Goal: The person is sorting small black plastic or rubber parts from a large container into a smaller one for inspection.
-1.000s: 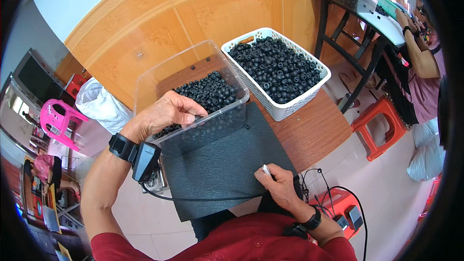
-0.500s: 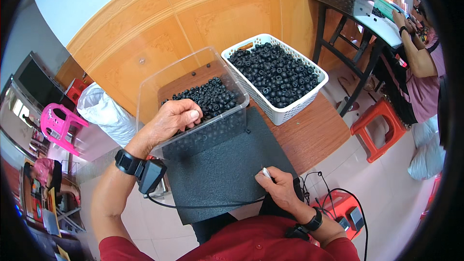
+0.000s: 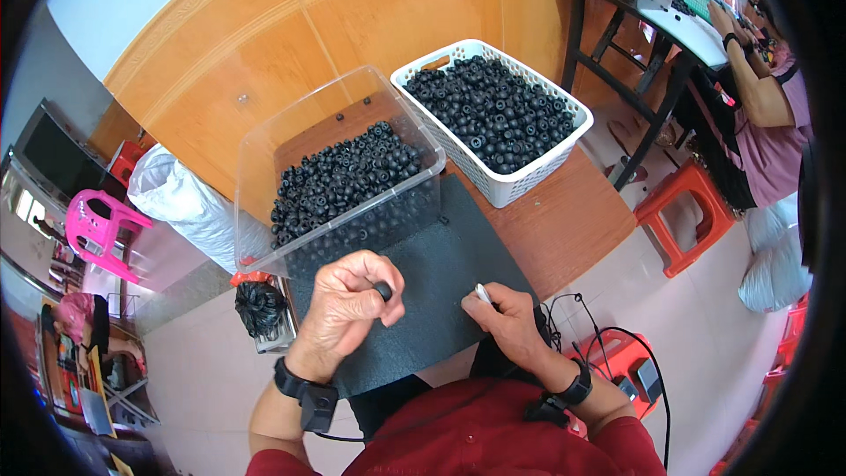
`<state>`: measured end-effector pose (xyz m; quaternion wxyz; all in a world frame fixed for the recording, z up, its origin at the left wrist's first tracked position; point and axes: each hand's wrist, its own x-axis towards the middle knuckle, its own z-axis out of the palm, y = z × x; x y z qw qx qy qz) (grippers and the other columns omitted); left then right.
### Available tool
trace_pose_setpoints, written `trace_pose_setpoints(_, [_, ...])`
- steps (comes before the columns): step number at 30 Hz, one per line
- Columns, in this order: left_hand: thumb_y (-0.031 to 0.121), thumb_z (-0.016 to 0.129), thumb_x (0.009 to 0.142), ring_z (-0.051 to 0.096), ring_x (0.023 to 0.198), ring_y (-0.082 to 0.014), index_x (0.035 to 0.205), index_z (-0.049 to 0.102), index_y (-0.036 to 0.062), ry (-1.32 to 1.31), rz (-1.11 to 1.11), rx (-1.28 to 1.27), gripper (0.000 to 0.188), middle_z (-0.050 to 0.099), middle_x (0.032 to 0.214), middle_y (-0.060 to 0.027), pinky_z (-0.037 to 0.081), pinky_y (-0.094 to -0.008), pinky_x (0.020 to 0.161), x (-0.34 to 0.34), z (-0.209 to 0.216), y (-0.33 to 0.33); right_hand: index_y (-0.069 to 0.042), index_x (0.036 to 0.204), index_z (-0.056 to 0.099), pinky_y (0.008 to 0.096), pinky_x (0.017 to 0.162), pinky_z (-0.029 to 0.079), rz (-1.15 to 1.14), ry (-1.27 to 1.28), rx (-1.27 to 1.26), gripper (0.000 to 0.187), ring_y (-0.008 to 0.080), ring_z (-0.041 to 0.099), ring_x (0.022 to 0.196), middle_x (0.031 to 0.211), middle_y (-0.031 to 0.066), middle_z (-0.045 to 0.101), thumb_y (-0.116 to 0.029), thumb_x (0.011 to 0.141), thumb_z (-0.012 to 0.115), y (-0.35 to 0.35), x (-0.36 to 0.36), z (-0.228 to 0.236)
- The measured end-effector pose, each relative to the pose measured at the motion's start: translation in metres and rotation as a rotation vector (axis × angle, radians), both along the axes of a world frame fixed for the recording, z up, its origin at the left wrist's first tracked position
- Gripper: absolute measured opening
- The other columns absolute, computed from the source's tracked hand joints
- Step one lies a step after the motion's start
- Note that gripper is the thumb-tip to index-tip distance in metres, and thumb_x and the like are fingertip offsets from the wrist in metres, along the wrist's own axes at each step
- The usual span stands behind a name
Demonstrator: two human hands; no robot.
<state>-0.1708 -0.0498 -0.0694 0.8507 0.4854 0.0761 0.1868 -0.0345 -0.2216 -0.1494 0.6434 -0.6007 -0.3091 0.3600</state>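
My left hand point(image 3: 345, 307) pinches a small round black part point(image 3: 382, 291) between thumb and fingers, above the dark textured board point(image 3: 471, 234) in front of me. Closed around a slim white tool point(image 3: 481, 293), my right hand point(image 3: 513, 326) rests over the board's right side; the tool's working end is too small to make out. Beyond my left hand stands a clear plastic bin point(image 3: 421, 204) with a layer of similar black parts point(image 3: 352, 176). To its right, a white perforated basket point(image 3: 529, 187) is heaped with more of them.
The bin and basket stand on a brown wooden table point(image 3: 582, 220) by a panelled wall. On the left are a white sack point(image 3: 189, 207), a black bag point(image 3: 260, 307) and a pink chair point(image 3: 101, 229). A red stool point(image 3: 687, 216) and another person point(image 3: 767, 115) are at right.
My left hand has come back from the clear bin toward me, and a black part now shows in its fingers. My right hand stays nearly in place with the white tool.
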Motion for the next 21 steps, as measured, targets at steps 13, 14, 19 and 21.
trace_pose_setpoints(13, [0.020, 0.073, 0.077, 0.050, 0.055, -0.0141, 0.093, 0.063, -0.0049, -0.045, 0.109, -0.136, 0.031, 0.054, 0.071, -0.0045, 0.039, -0.0269, 0.050, -0.006, -0.039, -0.031, 0.000, 0.090, 0.059, 0.0221, 0.055, 0.037, 0.109, -0.187, 0.112, 0.015, 0.0039, 0.044, 0.063, 0.071, -0.0020, 0.052, -0.015, 0.090, 0.060, 0.007, -0.014, 0.022])
trace_pose_setpoints(14, [0.019, 0.073, 0.077, 0.050, 0.056, -0.0142, 0.093, 0.063, -0.0049, -0.026, 0.122, -0.114, 0.030, 0.054, 0.072, -0.0044, 0.039, -0.0268, 0.051, -0.007, -0.040, -0.031, 0.000, 0.090, 0.059, 0.0221, 0.055, 0.037, 0.110, -0.186, 0.109, 0.015, 0.0039, 0.044, 0.063, 0.071, -0.0020, 0.052, -0.015, 0.090, 0.060, 0.006, -0.015, 0.024])
trace_pose_setpoints(19, [0.015, 0.072, 0.077, 0.052, 0.059, -0.0140, 0.094, 0.063, -0.0047, -0.021, 0.189, -0.022, 0.027, 0.056, 0.075, -0.0057, 0.042, -0.0264, 0.055, -0.010, -0.042, -0.034, 0.001, 0.094, 0.059, 0.0235, 0.052, 0.038, 0.052, -0.425, 0.263, 0.021, 0.0069, 0.047, 0.060, 0.068, 0.0044, 0.053, -0.019, 0.088, 0.063, 0.011, -0.019, 0.027])
trace_pose_setpoints(21, [0.014, 0.072, 0.077, 0.053, 0.061, -0.0138, 0.094, 0.063, -0.0048, -0.014, 0.198, -0.021, 0.026, 0.057, 0.076, -0.0061, 0.043, -0.0261, 0.056, -0.010, -0.040, -0.036, 0.000, 0.090, 0.059, 0.0251, 0.051, 0.039, 0.053, -0.397, 0.235, 0.021, 0.0086, 0.050, 0.058, 0.068, 0.0062, 0.056, -0.020, 0.087, 0.064, 0.012, -0.020, 0.034])
